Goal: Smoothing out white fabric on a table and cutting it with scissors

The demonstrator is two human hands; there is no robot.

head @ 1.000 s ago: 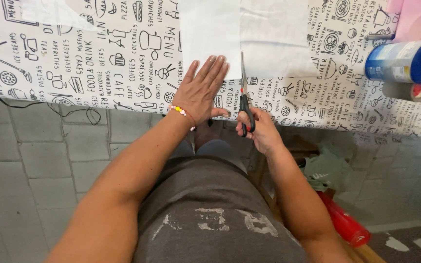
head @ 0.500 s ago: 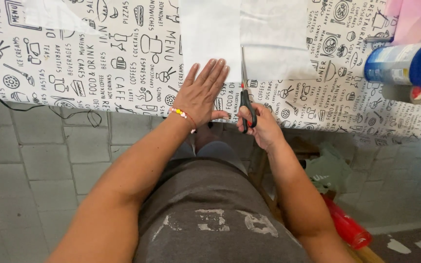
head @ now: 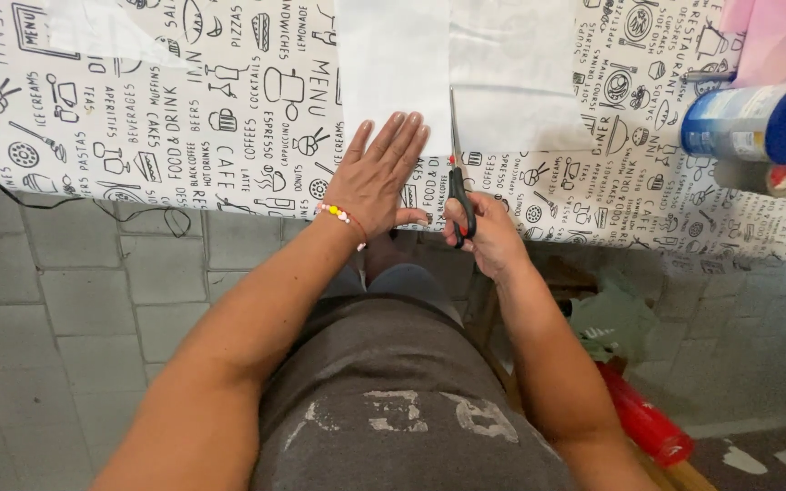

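- The left hand is laid flat, palm down, with the fingers spread wide, on the lower edge of a white sheet of paper; nothing is gripped by it.
- A beaded bracelet with yellow, red and white beads is worn on the left wrist.
- The right hand is closed around the handles of a pair of scissors with black and red handles and a thin metal blade.
- The scissor blades are pointed away from the body, along the right edge of the white sheet, just beside the left fingertips.
- A second white piece of paper is seen to the right of the blades, touching or nearly touching the first; whether the two are fully parted cannot be told.
- Both sheets are spread on a table covered by a white tablecloth printed with black drawings and lettering.
- A blue and white cylindrical can lies on its side at the right of the table, well apart from the hands, with a roll of tape just beneath it.
- A pink sheet is seen at the upper right corner.
- A thin black cable hangs along the table edge at the left.
- A red cylindrical object lies on the floor beside the right arm.
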